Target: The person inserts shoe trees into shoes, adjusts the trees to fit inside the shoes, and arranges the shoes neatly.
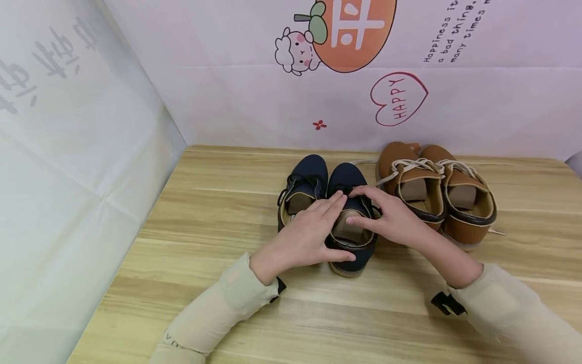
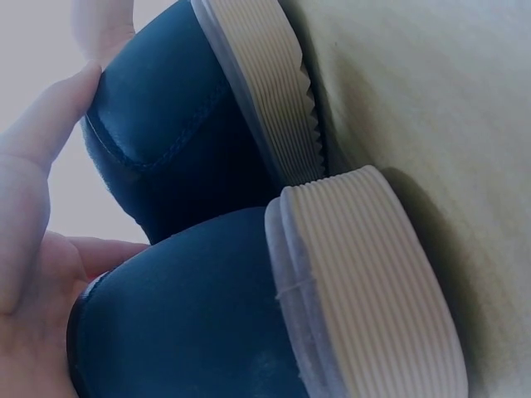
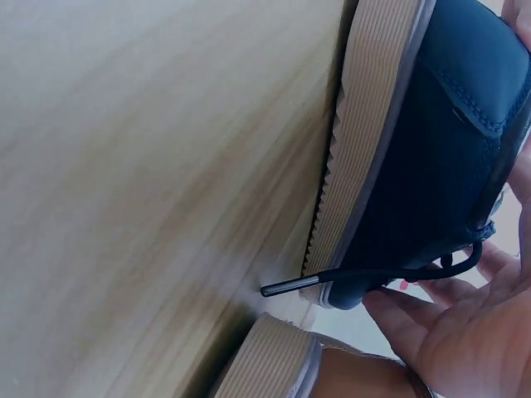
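Two navy lace-up shoes stand side by side, toes pointing away; the left navy shoe lies partly under my left hand. That hand reaches across to the right navy shoe, its fingers straight near the laces. In the left wrist view its thumb touches the heel collar. My right hand lies along this shoe's right side, index fingertip at the laces and thumb over the opening. A dark lace end hangs loose beside its fingers in the right wrist view.
Close to the right stands a pair of brown shoes with pale laces. All rest on a wood-grain table. A printed white cloth hangs behind its back edge, and another white sheet borders the left.
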`<state>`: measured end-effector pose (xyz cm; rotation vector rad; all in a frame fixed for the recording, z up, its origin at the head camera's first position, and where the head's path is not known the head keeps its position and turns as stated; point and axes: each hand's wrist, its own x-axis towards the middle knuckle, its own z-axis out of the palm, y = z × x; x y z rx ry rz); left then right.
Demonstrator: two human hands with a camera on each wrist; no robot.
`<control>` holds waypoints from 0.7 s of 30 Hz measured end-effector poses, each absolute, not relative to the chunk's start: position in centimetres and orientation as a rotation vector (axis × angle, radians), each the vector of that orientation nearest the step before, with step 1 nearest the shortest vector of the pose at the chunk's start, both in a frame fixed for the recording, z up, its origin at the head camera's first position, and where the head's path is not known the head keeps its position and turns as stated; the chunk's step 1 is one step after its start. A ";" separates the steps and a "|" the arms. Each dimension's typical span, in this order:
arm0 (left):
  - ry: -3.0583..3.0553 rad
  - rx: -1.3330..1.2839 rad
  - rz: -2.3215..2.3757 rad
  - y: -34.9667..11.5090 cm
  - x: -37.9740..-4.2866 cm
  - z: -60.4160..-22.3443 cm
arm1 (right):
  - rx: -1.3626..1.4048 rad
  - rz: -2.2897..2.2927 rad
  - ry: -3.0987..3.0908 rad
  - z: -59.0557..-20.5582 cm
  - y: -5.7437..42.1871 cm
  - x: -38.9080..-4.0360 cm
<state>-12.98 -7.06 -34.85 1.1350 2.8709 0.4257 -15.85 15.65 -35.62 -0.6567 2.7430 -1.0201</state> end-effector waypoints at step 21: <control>2.851 1.130 0.436 -7.1 -13.0 -34.9 | -0.662 -1.018 2.850 -35.9 15.2 -16.0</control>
